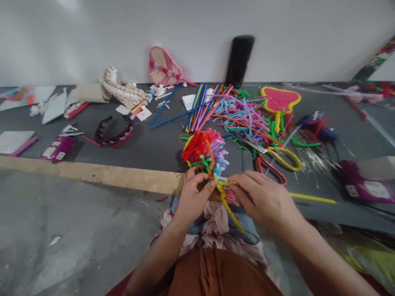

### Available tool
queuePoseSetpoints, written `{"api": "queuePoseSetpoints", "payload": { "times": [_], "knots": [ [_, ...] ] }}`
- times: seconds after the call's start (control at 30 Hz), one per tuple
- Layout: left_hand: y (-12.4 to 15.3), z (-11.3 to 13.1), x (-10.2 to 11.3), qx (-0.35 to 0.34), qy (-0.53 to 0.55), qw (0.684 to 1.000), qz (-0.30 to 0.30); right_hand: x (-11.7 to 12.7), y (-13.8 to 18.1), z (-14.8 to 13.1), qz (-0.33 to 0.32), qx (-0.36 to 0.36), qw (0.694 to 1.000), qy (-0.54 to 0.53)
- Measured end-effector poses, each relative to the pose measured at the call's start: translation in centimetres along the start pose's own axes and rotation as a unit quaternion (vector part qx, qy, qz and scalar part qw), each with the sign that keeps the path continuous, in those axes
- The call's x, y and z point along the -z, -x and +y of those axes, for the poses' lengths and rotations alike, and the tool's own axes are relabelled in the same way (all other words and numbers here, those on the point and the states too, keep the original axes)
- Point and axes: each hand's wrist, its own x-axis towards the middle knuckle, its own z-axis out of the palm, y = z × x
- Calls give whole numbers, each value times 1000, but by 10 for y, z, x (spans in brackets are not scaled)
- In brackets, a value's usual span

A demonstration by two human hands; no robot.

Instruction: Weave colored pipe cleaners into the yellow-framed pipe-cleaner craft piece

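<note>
At the table's front edge, above my lap, is a colourful pipe-cleaner piece [219, 158] with red, purple, blue and green loops and a twisted yellow stem [231, 216] that hangs toward me. My left hand [195, 195] is closed on its lower part, thumb and fingers pinching near the top of the stem. Just to the right, my right hand [267, 196] pinches a thin yellow pipe-cleaner strand [224, 183] that runs sideways from the stem. Its fingertips are partly hidden.
Behind my hands lie loose pipe cleaners [243, 113] and scissors [277, 154] with red and yellow handles. A phone [239, 61] and a pink fan-shaped piece [163, 65] lean on the wall. A dark headband [112, 133] lies left, a pink-and-yellow shape [280, 100] right.
</note>
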Motion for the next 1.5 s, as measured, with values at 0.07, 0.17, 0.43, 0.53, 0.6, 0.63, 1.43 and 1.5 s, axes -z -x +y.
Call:
{"api": "queuePoseSetpoints", "payload": {
  "times": [0.07, 0.17, 0.43, 0.53, 0.6, 0.63, 1.43, 1.5],
  "knots": [
    [0, -1, -1, 2, 0, 1000, 4, 6, 6, 1, -30, -4, 999, -44],
    [0, -1, -1, 2, -10, 1000, 7, 15, 16, 6, -90, 1, 985, -144],
    [-1, 3, -3, 1, -24, 1000, 10, 19, 26, 26, -140, 35, 946, -290],
    [-1, 4, -3, 4, -23, 1000, 11, 15, 22, 26, -84, 27, 946, -312],
    [-1, 4, -3, 7, -22, 1000, 6, 10, 18, 24, -26, -12, 949, -313],
    [-1, 4, -3, 7, -23, 1000, 4, 7, 16, 23, 1, -25, 953, -302],
    [0, -2, -12, -19, -15, 999, 35, -23, -1, -5, 81, -11, 993, -88],
    [1, -2, -13, -19, -12, 999, 38, -26, -1, -6, 83, -20, 992, -93]
  ]
}}
